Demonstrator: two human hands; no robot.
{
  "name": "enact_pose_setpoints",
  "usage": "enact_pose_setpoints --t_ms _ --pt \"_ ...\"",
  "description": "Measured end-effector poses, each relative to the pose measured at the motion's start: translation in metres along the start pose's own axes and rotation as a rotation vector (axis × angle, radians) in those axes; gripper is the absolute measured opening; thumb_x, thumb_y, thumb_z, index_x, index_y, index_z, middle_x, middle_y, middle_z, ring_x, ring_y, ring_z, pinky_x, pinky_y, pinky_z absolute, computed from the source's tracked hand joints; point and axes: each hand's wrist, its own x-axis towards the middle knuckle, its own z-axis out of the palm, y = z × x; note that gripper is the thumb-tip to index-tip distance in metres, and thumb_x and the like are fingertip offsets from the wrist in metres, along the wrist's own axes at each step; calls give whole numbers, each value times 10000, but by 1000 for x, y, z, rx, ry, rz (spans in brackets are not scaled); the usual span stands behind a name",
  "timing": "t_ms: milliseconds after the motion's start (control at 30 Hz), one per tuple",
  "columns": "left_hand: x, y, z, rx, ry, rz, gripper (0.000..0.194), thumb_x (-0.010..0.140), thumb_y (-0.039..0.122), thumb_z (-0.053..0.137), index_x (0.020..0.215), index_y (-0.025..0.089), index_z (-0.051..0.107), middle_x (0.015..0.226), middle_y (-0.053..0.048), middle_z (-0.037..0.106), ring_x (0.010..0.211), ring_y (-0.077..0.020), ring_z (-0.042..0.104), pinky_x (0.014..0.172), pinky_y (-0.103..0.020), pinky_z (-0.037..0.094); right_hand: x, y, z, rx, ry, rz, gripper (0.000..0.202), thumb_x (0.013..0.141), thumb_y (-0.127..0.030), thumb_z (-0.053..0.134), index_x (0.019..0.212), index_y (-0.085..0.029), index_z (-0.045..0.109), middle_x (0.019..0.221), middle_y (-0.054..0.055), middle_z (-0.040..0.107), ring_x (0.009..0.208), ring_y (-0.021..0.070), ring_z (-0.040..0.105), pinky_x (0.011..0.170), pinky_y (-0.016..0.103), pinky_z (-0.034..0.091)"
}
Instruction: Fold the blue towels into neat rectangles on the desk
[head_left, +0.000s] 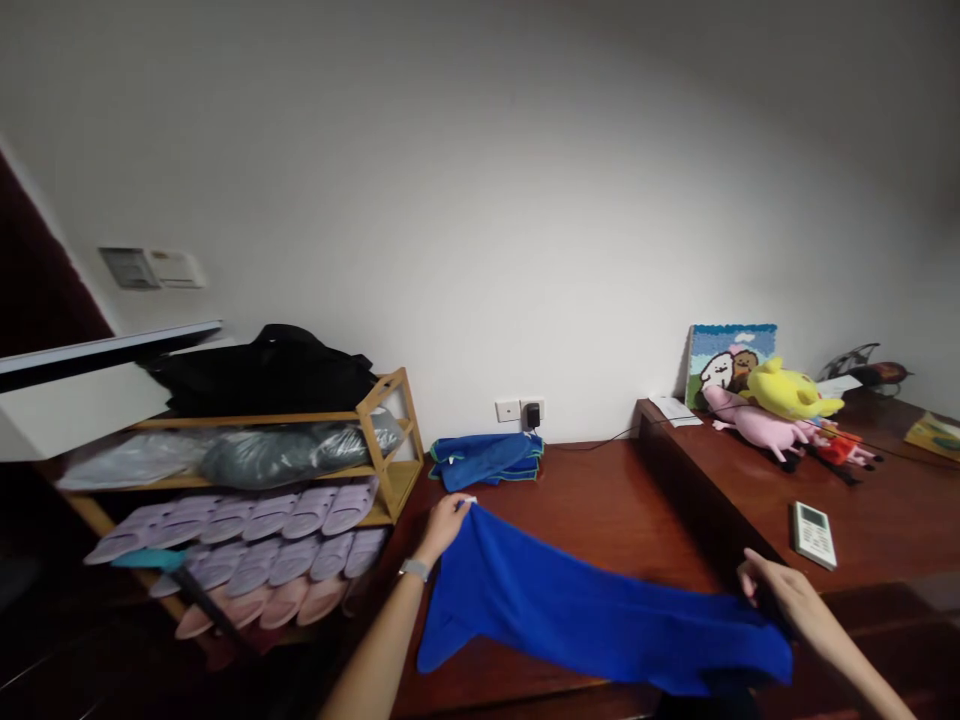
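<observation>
A bright blue cloth (pixel 570 600), like a thin towel, stretches between my two hands above the reddish-brown wooden desk (pixel 600 510). My left hand (pixel 446 525), with a grey band at the wrist, pinches its upper left corner, where a small white tag shows. From there the cloth hangs in folds and sags towards the right. My right hand (pixel 780 592) is closed at the cloth's right end; its fingertips are partly in shadow. Behind the left hand, folded blue cloths (pixel 487 460) with green edging lie against the wall.
A wooden rack (pixel 390 440) at left holds lilac and pink slippers (pixel 277 515), plastic-wrapped items and a black bag (pixel 270 375). On the raised surface at right lie a white remote control (pixel 814 535), plush toys (pixel 787 390) and a picture (pixel 727 350). A black plug (pixel 532 413) trails a cable.
</observation>
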Motion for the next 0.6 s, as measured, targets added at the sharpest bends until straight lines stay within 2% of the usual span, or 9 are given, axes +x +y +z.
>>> enact_pose_setpoints --t_ms 100,200,300,367,433,500,600 --pt "1 11 -50 -129 93 55 516 933 596 511 1100 159 729 1149 -133 790 1065 -260 734 960 -377 563 -4 -14 -7 -109 17 -47 623 737 -811 648 581 -207 645 610 24 605 613 173 562 605 274 484" --pt "-10 25 -98 -225 193 103 767 848 811 485 1148 139 700 1201 -166 767 1101 -287 720 973 -406 563 -15 -23 -12 -151 -36 -154 507 701 -718 757 738 -213 736 730 31 667 708 190 621 672 266 525" --pt "-33 37 -139 -326 314 119 802 745 874 577 1085 162 719 1172 -142 776 1101 -303 716 990 -418 562 -26 -22 -21 -235 -40 -242 478 748 -673 737 961 -250 806 917 74 732 825 222 688 784 300 574" --pt "-53 41 -162 -376 396 106 746 699 846 667 1041 186 736 1124 -108 789 1081 -303 721 993 -420 565 -32 -16 -33 -305 68 -281 527 747 -688 714 1070 -284 814 1050 105 743 858 237 715 814 331 593" --pt "-74 42 -181 -399 453 81 713 667 822 720 1028 208 743 1108 -84 795 1074 -301 723 995 -422 571 -37 -12 -47 -364 200 -300 575 714 -733 703 1081 -306 822 1120 127 739 899 271 735 810 360 607" --pt "-93 39 -195 -419 485 58 705 634 812 752 1024 225 745 1102 -67 799 1072 -303 725 986 -420 583 -42 -11 -61 -398 274 -305 558 696 -775 681 961 -311 841 1112 145 744 943 316 743 790 384 617" --pt "-108 26 -202 -437 493 20 697 582 804 788 989 240 757 1077 -53 809 1061 -305 734 949 -396 603 -50 -20 -72 -401 214 -300 475 740 -760 661 840 -323 820 1028 157 762 911 330 747 759 395 616"
